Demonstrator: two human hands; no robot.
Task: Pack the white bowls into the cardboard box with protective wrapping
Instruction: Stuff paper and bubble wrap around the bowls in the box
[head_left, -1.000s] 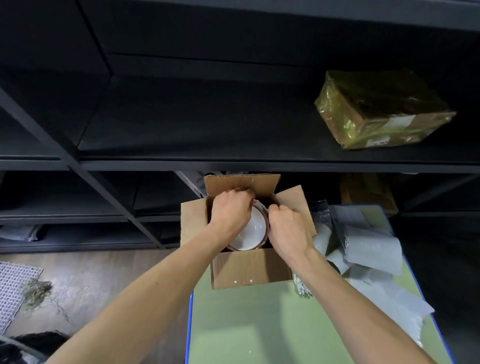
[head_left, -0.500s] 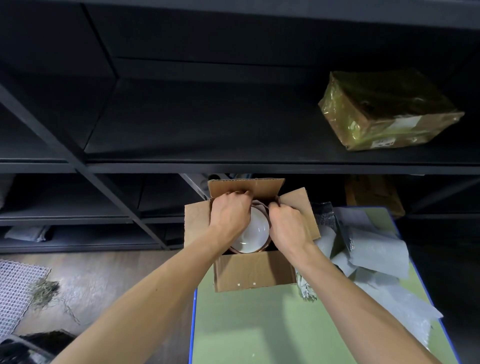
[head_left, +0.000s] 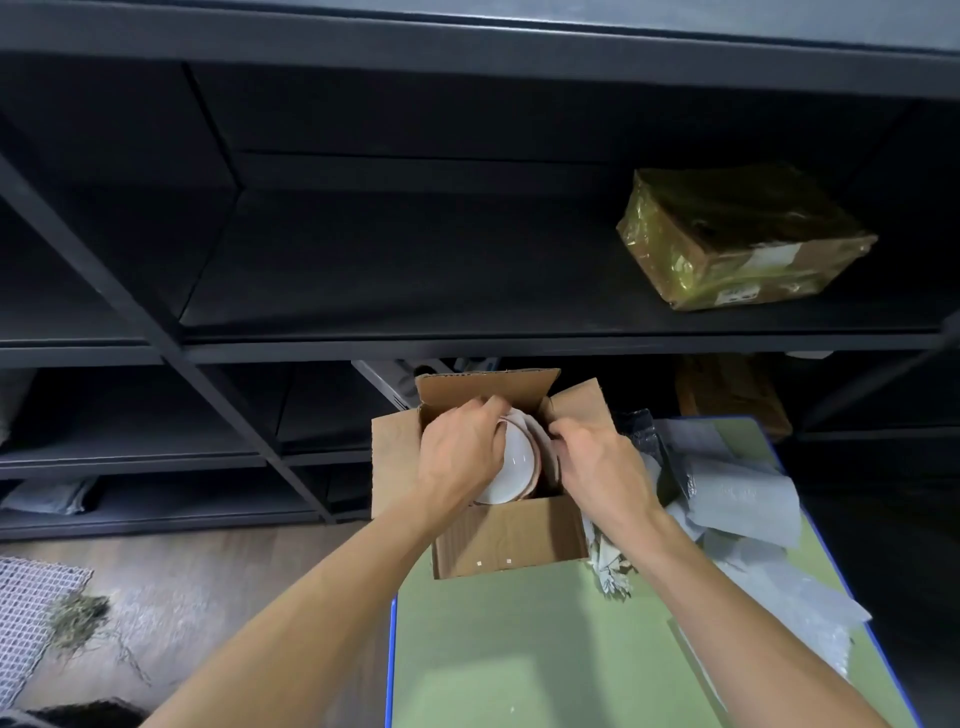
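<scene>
An open cardboard box (head_left: 511, 543) stands at the far end of the green table (head_left: 545, 649), flaps spread. Inside it a white bowl (head_left: 511, 465) lies tilted, with brownish paper wrapping (head_left: 543, 447) around its rim and right side. My left hand (head_left: 460, 454) reaches into the box from the left, fingers curled over the bowl's top edge. My right hand (head_left: 602, 465) reaches in from the right, its fingers curled down into the wrapping beside the bowl. The bowl's left part and the box's bottom are hidden by my hands.
Grey foam and bubble wrap sheets (head_left: 748, 514) lie piled on the table right of the box. Dark metal shelving (head_left: 467, 343) rises just behind, holding a plastic-wrapped parcel (head_left: 743, 239). Wooden floor with a mesh mat (head_left: 31, 608) lies to the left.
My right hand has shifted a little to the right, off the bowl and onto the wrapping beside it. My left hand stays on the bowl's edge. The view has drifted slightly.
</scene>
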